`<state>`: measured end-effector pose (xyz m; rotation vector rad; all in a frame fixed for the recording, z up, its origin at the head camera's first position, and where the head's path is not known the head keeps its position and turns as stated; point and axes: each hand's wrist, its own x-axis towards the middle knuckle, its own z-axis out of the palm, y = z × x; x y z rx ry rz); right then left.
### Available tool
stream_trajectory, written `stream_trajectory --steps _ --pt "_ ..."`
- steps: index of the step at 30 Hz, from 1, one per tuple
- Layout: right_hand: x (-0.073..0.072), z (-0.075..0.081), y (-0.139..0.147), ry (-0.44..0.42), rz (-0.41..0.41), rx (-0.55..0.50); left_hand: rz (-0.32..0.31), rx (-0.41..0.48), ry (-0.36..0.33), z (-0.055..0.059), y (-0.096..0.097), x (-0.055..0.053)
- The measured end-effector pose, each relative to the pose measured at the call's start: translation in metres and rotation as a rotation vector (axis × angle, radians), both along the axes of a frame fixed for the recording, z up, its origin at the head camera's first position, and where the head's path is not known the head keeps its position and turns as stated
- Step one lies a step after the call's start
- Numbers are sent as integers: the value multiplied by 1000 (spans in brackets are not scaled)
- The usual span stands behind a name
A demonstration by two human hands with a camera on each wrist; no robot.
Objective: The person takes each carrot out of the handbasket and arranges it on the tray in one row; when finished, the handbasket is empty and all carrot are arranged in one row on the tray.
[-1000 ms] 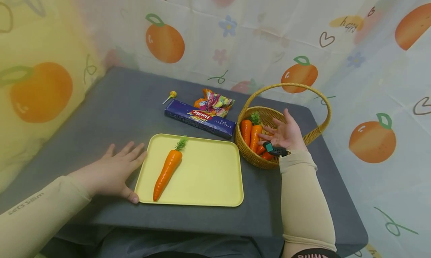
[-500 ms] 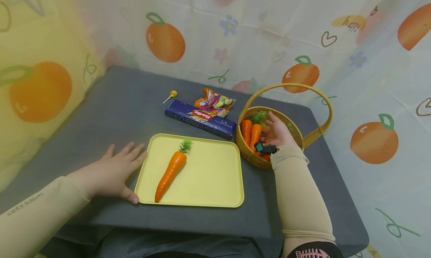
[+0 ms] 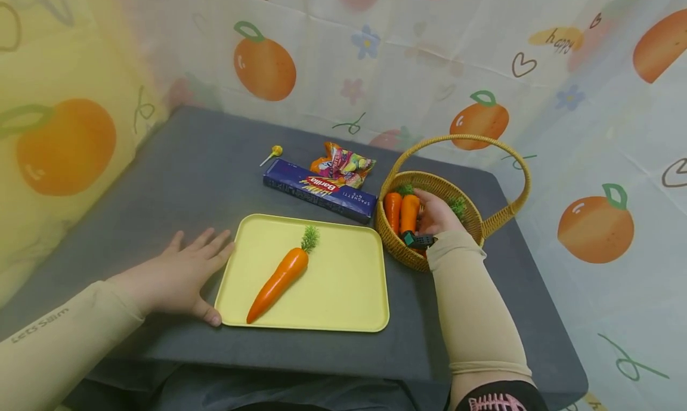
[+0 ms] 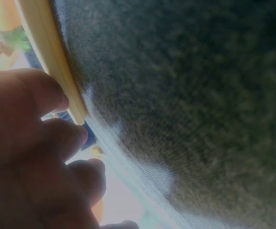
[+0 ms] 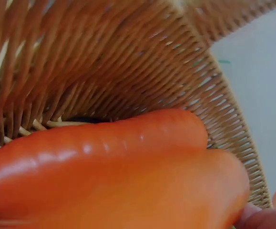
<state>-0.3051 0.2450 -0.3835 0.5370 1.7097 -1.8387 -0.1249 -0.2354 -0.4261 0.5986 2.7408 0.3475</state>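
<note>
A pale yellow tray [image 3: 343,291] lies on the table with one orange carrot [image 3: 279,284] slanting across its left half, green top toward the back. My left hand [image 3: 179,274] rests with spread fingers along the tray's left edge, thumb at the near corner. In the left wrist view its fingers [image 4: 52,90] meet the tray rim [image 4: 56,62]. My right hand [image 3: 437,214] is inside the wicker basket [image 3: 467,205], its fingers curled at the upper end of a carrot [image 3: 410,213]. A second carrot [image 3: 393,211] lies alongside. The right thumb is hidden.
Behind the tray lies a blue spaghetti box [image 3: 319,190], with a colourful candy bag [image 3: 343,163] against it and a yellow lollipop [image 3: 276,151] to its left. The basket's tall handle [image 3: 451,138] arches over the right side. A fruit-print curtain [image 3: 322,53] surrounds the table.
My right hand has lowered into the basket and moved left, fingers closing in at a carrot. The carrot on the tray has rolled, its leafy end swinging right. My left hand keeps its place.
</note>
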Motion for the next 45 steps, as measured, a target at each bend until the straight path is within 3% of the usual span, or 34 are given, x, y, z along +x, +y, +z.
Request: stream_trajectory --steps 5,12,14,22,28,36,45 --pt "-2 -4 -1 -7 41 -5 5 -3 -8 0 0 -1" --pt "8 6 -5 6 -132 -168 11 5 -17 -2 -1 -3" --pt "12 12 -4 26 -136 -187 6 6 -12 -3 -1 -3" --pt "29 37 1 184 12 -240 7 1 -17 -4 0 -2" --pt "58 48 -1 287 48 -336 -4 3 -7 -6 0 0" --pt "95 43 -12 450 116 -471 -12 -16 -1 -4 2 1" --pt "117 24 -54 447 150 -484 4 -43 1 -1 2 0"
